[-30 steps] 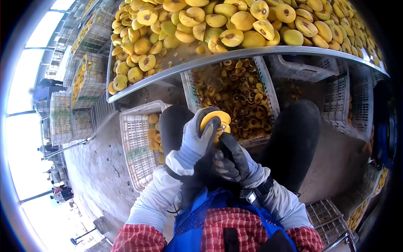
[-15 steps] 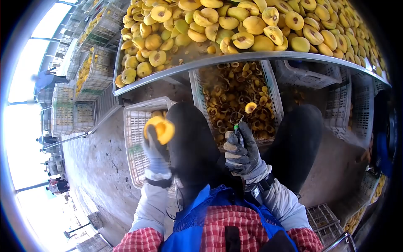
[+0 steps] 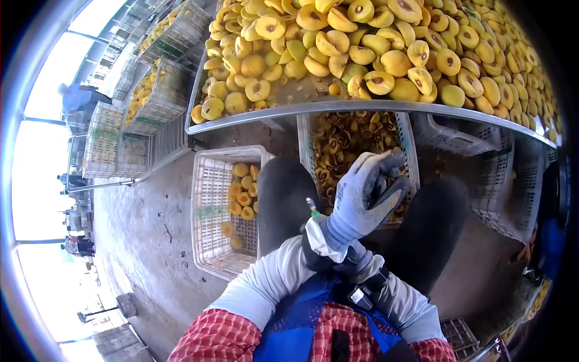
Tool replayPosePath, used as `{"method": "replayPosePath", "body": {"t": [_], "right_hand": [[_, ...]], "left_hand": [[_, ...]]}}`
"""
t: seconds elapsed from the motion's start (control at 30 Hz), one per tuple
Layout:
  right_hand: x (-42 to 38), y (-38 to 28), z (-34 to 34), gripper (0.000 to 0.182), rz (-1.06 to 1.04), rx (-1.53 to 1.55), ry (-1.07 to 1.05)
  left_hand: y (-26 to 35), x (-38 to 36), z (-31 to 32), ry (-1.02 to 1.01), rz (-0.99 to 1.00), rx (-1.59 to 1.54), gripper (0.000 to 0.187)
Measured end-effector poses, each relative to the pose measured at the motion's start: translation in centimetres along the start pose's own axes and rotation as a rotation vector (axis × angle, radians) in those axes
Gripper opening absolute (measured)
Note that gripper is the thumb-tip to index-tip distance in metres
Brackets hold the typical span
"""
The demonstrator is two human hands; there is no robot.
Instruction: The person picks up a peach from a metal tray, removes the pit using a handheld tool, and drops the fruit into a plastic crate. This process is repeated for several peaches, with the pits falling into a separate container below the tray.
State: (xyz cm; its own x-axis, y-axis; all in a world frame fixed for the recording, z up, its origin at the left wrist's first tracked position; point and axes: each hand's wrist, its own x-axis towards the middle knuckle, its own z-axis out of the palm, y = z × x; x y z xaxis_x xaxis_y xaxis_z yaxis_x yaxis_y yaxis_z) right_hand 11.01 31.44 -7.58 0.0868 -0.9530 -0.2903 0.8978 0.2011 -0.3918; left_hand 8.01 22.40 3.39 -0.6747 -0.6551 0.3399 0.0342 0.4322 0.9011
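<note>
My left hand, in a grey work glove, is crossed over my right wrist. Its fingers are bent and apart from the thumb, with nothing visible between them, above a crate of brown-yellow fruit scraps. Mostly hidden beneath it is my right hand, also gloved. A small pitting tool with a metal end and a green band sticks out left of my left wrist, apparently from the right hand's grip. Left of my knee, a white plastic crate holds several hollowed yellow peach halves.
A metal-rimmed table piled with peach halves spans the front. More plastic crates stand under it and to the right. Stacked crates line the left, where other people are in the distance.
My left hand has moved from above the left crate across to the right, over my right hand. The peach half it held is gone from it. The view has shifted left.
</note>
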Motion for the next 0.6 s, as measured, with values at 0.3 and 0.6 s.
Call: {"method": "replayPosePath", "body": {"t": [0.3, 0.6], "right_hand": [[0.3, -5.8, 0.7, 0.019, 0.066, -0.066, 0.494], [2.1, -6.9, -0.4, 0.022, -0.079, 0.148, 0.566]], "left_hand": [[-8.8, 10.6, -13.6, 0.216, -0.164, 0.755, 0.032], [-25.7, 16.9, -22.2, 0.087, -0.328, 0.947, 0.073]]}}
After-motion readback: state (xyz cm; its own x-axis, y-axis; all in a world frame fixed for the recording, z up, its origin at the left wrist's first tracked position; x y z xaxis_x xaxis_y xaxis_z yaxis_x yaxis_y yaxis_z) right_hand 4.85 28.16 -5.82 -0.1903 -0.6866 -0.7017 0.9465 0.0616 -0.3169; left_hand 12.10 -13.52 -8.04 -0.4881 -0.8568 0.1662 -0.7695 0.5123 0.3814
